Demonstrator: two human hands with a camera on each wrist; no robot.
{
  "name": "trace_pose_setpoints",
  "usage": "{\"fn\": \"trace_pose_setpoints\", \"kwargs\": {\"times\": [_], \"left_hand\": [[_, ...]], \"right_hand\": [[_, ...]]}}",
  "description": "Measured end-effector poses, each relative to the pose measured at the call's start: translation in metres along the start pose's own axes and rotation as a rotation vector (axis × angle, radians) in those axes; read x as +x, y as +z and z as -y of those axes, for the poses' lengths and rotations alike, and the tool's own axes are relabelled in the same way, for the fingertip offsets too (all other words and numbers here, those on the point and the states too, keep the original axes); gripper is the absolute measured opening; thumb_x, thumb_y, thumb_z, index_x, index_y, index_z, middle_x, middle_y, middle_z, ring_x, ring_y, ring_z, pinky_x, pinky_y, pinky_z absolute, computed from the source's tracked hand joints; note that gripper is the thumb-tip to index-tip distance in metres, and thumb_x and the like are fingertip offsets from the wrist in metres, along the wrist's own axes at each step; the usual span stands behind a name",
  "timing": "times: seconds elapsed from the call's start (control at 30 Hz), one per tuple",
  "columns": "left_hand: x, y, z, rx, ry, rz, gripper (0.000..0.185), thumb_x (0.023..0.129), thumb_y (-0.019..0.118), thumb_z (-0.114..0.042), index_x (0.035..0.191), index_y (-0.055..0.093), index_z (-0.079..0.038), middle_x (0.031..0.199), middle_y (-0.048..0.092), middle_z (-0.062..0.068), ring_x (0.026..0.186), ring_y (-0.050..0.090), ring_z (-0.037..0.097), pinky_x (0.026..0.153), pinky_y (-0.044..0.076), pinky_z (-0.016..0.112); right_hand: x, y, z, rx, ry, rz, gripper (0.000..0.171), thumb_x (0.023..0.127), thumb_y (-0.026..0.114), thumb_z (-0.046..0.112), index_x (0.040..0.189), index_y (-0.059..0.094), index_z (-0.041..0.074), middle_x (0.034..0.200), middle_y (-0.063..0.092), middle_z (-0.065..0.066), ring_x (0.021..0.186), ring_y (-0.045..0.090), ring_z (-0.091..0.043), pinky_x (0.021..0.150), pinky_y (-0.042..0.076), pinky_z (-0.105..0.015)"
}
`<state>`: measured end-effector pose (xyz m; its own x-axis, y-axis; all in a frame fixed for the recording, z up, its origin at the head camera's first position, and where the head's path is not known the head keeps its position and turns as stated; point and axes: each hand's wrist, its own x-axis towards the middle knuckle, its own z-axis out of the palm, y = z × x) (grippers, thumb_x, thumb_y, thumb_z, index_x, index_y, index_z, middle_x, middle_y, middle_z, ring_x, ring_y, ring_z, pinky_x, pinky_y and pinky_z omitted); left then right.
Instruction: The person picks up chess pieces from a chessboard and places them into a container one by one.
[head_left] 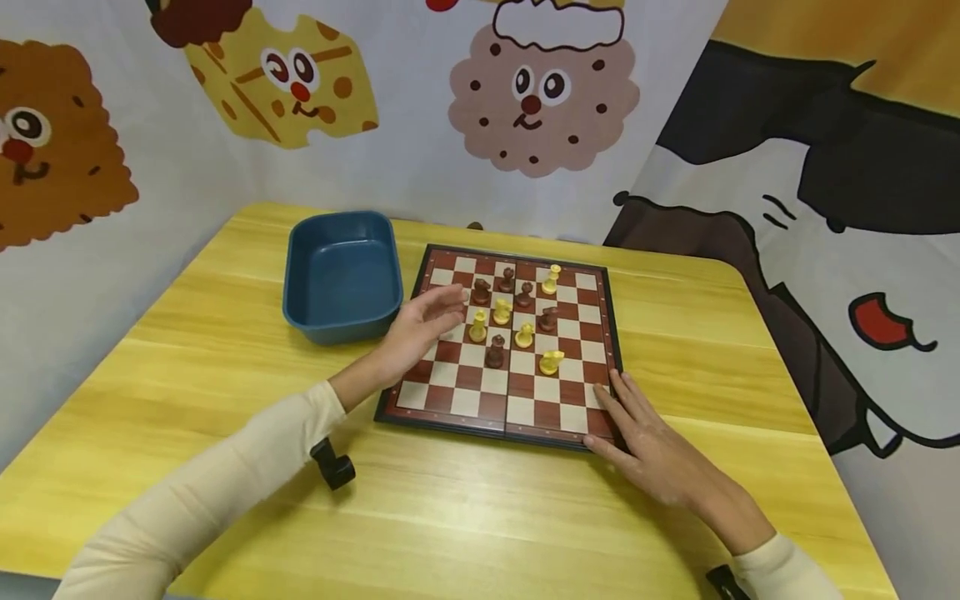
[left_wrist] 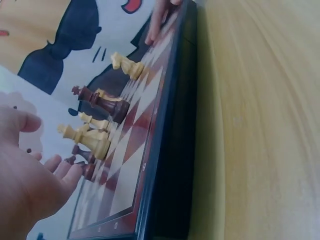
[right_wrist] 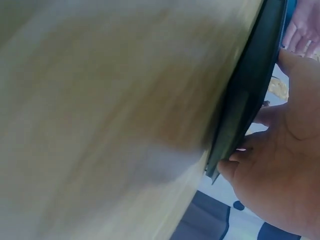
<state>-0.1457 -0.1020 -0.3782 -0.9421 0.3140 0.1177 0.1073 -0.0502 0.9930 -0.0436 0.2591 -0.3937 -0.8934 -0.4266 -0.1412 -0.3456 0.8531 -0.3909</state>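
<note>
A red-and-white chessboard (head_left: 465,403) lies on the table, with several dark and pale yellow chess pieces standing around its middle. My left hand (head_left: 423,327) hovers over the board's left side, fingers extended and holding nothing. Nearest its fingertips are a dark knight (head_left: 481,291) and a pale king (head_left: 477,327). A dark king (head_left: 495,352) stands in front of them, and a pale knight (head_left: 551,362) is farther right. My right hand (head_left: 651,446) rests on the board's near right corner, fingers spread along the right edge and thumb at the front edge.
A deep blue bin (head_left: 341,325) stands left of the board, close to its far left corner. The yellow wood-grain table (head_left: 450,508) meets a cartoon-printed backdrop (head_left: 420,179) behind and at the sides. Each wrist wears a black strap mount (head_left: 332,465).
</note>
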Motion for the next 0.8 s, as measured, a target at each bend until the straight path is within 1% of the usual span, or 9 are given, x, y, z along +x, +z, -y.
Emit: {"fn": "trace_pose_setpoints", "kwargs": {"times": [0.13,0.17,0.23,0.37,0.4,0.43,0.53,0.63,0.8], "left_hand": [[0.004,0.003,0.006,-0.038,-0.08,0.011,0.052,0.102,0.058,0.001,0.15,0.039,0.009,0.15,0.042,0.028,0.138,0.042,0.041,0.106,0.045,0.036],[0.006,0.003,0.008,-0.019,-0.101,0.021,0.053,0.102,0.058,0.001,0.15,0.04,0.008,0.15,0.044,0.025,0.137,0.044,0.039,0.098,0.049,0.03],[0.011,0.004,0.009,0.034,-0.135,0.048,0.051,0.101,0.061,-0.002,0.149,0.044,0.006,0.147,0.05,0.022,0.132,0.051,0.035,0.09,0.052,0.024],[0.02,0.004,0.01,0.123,-0.214,0.078,0.047,0.1,0.067,-0.009,0.145,0.055,0.0,0.136,0.061,0.014,0.117,0.062,0.027,0.085,0.055,0.03],[0.021,0.005,0.01,0.134,-0.228,0.076,0.045,0.1,0.068,-0.01,0.142,0.057,-0.001,0.133,0.063,0.013,0.114,0.063,0.027,0.091,0.054,0.033],[0.024,0.006,0.01,0.156,-0.237,0.066,0.043,0.099,0.068,-0.01,0.14,0.06,-0.002,0.133,0.063,0.012,0.112,0.064,0.026,0.091,0.055,0.035],[0.027,0.01,0.01,0.221,-0.236,0.03,0.037,0.098,0.07,-0.01,0.134,0.065,-0.002,0.133,0.064,0.011,0.112,0.063,0.025,0.089,0.055,0.037],[0.028,0.013,0.011,0.282,-0.208,-0.019,0.033,0.097,0.072,-0.009,0.128,0.069,0.0,0.134,0.064,0.011,0.116,0.06,0.024,0.085,0.055,0.034],[0.03,0.015,0.01,0.311,-0.166,-0.039,0.036,0.094,0.075,-0.008,0.13,0.069,-0.001,0.131,0.066,0.011,0.119,0.06,0.023,0.086,0.054,0.033]], "right_hand": [[0.001,-0.003,0.001,-0.014,0.003,0.028,0.081,0.104,0.045,0.061,0.164,0.02,0.013,0.169,0.002,-0.014,0.153,0.002,-0.039,0.11,0.027,-0.068],[0.001,-0.004,0.002,-0.019,0.004,0.034,0.082,0.104,0.045,0.061,0.164,0.02,0.012,0.169,0.002,-0.015,0.153,0.002,-0.039,0.11,0.027,-0.068],[0.002,-0.006,0.002,-0.023,0.006,0.044,0.082,0.104,0.045,0.062,0.164,0.02,0.011,0.169,0.002,-0.015,0.153,0.002,-0.039,0.11,0.027,-0.068],[0.004,-0.009,0.005,-0.033,0.008,0.062,0.083,0.104,0.044,0.061,0.164,0.02,0.009,0.169,0.002,-0.017,0.153,0.001,-0.04,0.11,0.027,-0.068],[0.004,-0.009,0.007,-0.032,0.008,0.067,0.083,0.104,0.045,0.061,0.163,0.02,0.008,0.169,0.001,-0.018,0.153,0.001,-0.04,0.11,0.028,-0.068],[0.004,-0.01,0.007,-0.032,0.009,0.068,0.083,0.104,0.045,0.06,0.163,0.02,0.007,0.169,0.001,-0.018,0.153,0.001,-0.04,0.109,0.029,-0.069],[0.003,-0.012,0.008,-0.028,0.013,0.074,0.083,0.104,0.047,0.06,0.163,0.02,0.007,0.168,0.001,-0.019,0.152,0.001,-0.041,0.107,0.031,-0.069],[0.004,-0.012,0.008,-0.021,0.016,0.081,0.084,0.103,0.047,0.06,0.163,0.02,0.007,0.168,0.001,-0.019,0.152,0.001,-0.041,0.106,0.032,-0.07],[0.005,-0.014,0.008,-0.009,0.016,0.091,0.085,0.103,0.048,0.06,0.163,0.02,0.007,0.168,-0.001,-0.019,0.152,0.0,-0.041,0.107,0.031,-0.07]]}}
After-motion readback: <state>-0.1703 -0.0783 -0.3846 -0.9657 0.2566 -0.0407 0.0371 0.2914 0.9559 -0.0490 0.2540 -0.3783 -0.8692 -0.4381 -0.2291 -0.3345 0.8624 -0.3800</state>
